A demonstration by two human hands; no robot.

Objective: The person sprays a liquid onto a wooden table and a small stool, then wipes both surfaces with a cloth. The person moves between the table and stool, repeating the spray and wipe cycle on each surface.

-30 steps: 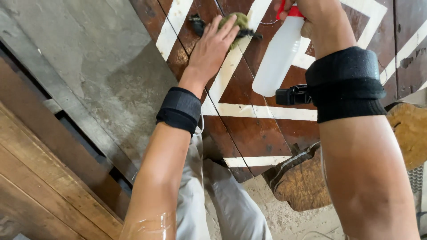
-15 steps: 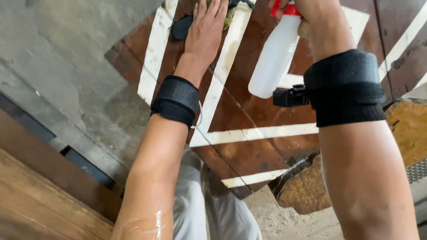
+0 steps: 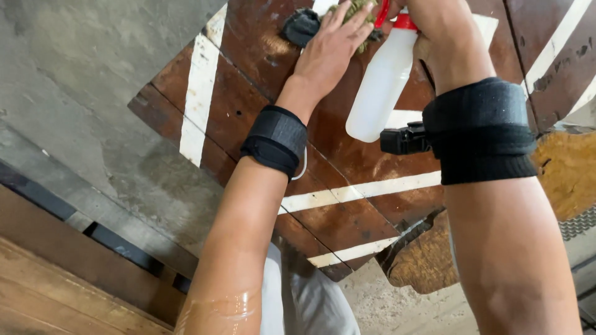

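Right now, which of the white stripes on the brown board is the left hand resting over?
The top stripe, running under the left hand and its green scrubbing pad. The other white stripes lie bare, lower or further left on the board.
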